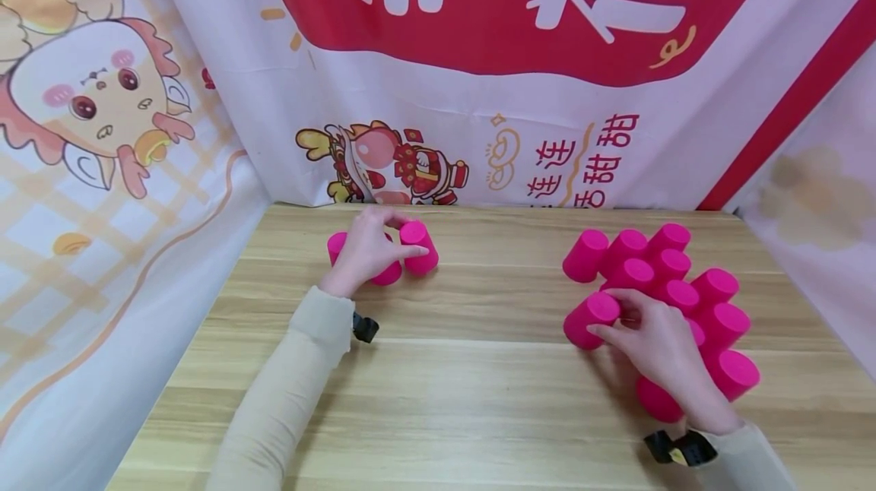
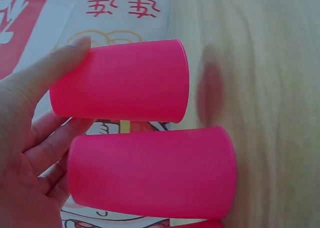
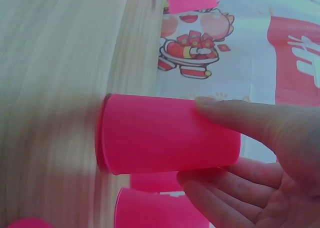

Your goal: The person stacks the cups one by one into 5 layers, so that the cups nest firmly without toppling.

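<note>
Left hand [image 1: 366, 249] pinches 1 pink cup [image 1: 420, 249] near the worktop's far edge [image 1: 506, 219]; right hand [image 1: 655, 343] pinches another cup [image 1: 590, 320], partly hiding others [image 1: 658, 401]; backdrop [image 1: 438, 107] reads "甜甜".

1. The left arm [image 1: 263, 415] reaches forward in a pale sleeve [image 1: 320, 320].
2. The left hand [image 1: 368, 246] pinches, thumb [image 2: 52, 68] on one side, fingers [image 2: 52, 149] on the other.
3. Only a bit of the right arm [image 1: 717, 411] shows, in a pale sleeve [image 1: 744, 464] too.
4. The right hand [image 1: 655, 337] pinches the same way, well apart from the left.
</note>
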`<state>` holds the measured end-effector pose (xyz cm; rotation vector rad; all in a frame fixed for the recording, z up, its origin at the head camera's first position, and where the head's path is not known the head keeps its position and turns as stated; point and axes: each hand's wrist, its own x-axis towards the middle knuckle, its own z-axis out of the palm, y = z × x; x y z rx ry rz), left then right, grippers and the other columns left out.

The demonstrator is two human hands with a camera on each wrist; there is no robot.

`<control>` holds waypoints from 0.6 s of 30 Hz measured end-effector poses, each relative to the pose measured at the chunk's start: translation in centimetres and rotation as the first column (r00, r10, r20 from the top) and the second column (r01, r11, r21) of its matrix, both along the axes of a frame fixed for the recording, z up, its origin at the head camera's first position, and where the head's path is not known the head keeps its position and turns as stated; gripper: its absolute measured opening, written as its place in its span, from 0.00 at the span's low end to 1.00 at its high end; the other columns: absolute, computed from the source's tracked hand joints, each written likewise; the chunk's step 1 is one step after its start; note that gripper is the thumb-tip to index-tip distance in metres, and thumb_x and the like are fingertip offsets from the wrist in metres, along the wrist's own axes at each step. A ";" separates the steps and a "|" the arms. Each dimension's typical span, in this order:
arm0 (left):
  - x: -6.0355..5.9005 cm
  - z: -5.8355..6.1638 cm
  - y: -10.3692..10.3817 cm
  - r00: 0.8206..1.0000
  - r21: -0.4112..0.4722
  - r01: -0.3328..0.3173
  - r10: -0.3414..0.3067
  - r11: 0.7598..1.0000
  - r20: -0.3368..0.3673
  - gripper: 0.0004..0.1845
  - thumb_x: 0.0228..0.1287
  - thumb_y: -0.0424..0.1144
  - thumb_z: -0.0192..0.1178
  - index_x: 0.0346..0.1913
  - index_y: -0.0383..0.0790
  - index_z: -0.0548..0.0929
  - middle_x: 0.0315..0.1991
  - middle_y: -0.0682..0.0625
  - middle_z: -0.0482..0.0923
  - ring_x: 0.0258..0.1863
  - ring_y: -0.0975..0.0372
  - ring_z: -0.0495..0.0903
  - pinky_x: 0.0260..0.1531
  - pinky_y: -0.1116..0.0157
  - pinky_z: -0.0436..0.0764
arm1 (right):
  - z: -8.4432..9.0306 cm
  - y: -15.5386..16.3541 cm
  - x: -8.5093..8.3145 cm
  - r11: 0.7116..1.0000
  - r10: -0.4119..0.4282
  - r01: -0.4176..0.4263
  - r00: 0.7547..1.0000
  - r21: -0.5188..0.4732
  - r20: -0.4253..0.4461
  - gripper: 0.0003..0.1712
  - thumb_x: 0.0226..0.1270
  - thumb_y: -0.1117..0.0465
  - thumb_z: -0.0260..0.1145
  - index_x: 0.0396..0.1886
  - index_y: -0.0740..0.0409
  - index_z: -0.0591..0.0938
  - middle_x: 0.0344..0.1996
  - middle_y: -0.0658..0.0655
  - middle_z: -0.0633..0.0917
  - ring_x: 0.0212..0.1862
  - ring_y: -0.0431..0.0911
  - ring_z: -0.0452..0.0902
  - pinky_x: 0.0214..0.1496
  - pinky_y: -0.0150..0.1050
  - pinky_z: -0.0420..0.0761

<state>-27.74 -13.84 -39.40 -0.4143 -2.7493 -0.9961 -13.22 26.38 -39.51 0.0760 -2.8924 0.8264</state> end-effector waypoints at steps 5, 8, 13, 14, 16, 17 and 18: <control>-0.1 -0.4 0.1 1.000 -0.030 -0.005 0.005 1.000 0.013 0.29 0.40 0.58 0.74 0.48 0.50 0.83 0.45 0.56 0.76 0.49 0.60 0.66 0.42 0.57 0.74 | 0.1 -1.0 -0.2 0.998 0.028 -0.032 0.997 -0.050 -0.074 0.38 0.45 0.43 0.76 0.56 0.55 0.78 0.43 0.57 0.83 0.40 0.53 0.81 0.38 0.48 0.82; -0.1 -0.6 0.0 1.000 -0.028 -0.008 0.009 1.000 0.026 0.30 0.40 0.58 0.74 0.48 0.50 0.83 0.45 0.56 0.76 0.50 0.60 0.66 0.42 0.56 0.74 | 0.4 -1.7 -0.4 0.995 0.038 -0.047 0.994 -0.089 -0.098 0.38 0.46 0.43 0.76 0.56 0.54 0.78 0.44 0.56 0.82 0.40 0.52 0.81 0.38 0.47 0.82; -0.1 -0.8 0.0 0.999 -0.046 -0.010 0.012 0.999 0.045 0.30 0.40 0.58 0.74 0.49 0.50 0.83 0.43 0.57 0.77 0.47 0.61 0.66 0.40 0.58 0.74 | 0.8 -2.9 -0.7 0.986 0.019 -0.039 0.992 -0.162 -0.124 0.35 0.46 0.41 0.74 0.54 0.50 0.78 0.43 0.52 0.83 0.41 0.47 0.81 0.41 0.44 0.81; -0.1 -0.8 0.0 0.999 -0.056 -0.012 0.015 0.998 0.049 0.30 0.40 0.58 0.74 0.49 0.51 0.82 0.42 0.57 0.77 0.46 0.61 0.66 0.39 0.58 0.74 | 0.8 -3.1 -0.8 0.983 0.014 -0.037 0.992 -0.179 -0.129 0.35 0.46 0.40 0.74 0.53 0.50 0.78 0.42 0.51 0.82 0.41 0.46 0.80 0.41 0.44 0.81; -0.2 -0.9 0.0 0.998 -0.072 -0.010 0.014 0.997 0.055 0.31 0.40 0.59 0.73 0.50 0.51 0.82 0.40 0.57 0.77 0.44 0.61 0.66 0.38 0.59 0.73 | 0.9 -3.6 -1.0 0.977 0.004 -0.033 0.990 -0.211 -0.138 0.35 0.45 0.39 0.74 0.52 0.48 0.78 0.42 0.49 0.82 0.41 0.43 0.79 0.42 0.43 0.81; -0.2 -0.9 0.0 0.998 -0.079 -0.009 0.014 0.997 0.059 0.31 0.40 0.59 0.73 0.50 0.51 0.82 0.40 0.57 0.77 0.43 0.61 0.66 0.37 0.60 0.73 | 0.9 -3.8 -1.2 0.972 0.000 -0.032 0.990 -0.231 -0.138 0.35 0.45 0.39 0.74 0.51 0.47 0.78 0.41 0.48 0.82 0.41 0.42 0.79 0.42 0.43 0.81; -0.2 -0.9 0.1 0.998 -0.087 -0.008 0.014 0.996 0.063 0.31 0.40 0.59 0.73 0.50 0.52 0.83 0.39 0.57 0.77 0.42 0.61 0.66 0.36 0.60 0.73 | 0.9 -4.0 -1.3 0.968 -0.001 -0.034 0.990 -0.248 -0.140 0.34 0.44 0.38 0.74 0.51 0.47 0.77 0.41 0.47 0.81 0.41 0.42 0.78 0.43 0.43 0.81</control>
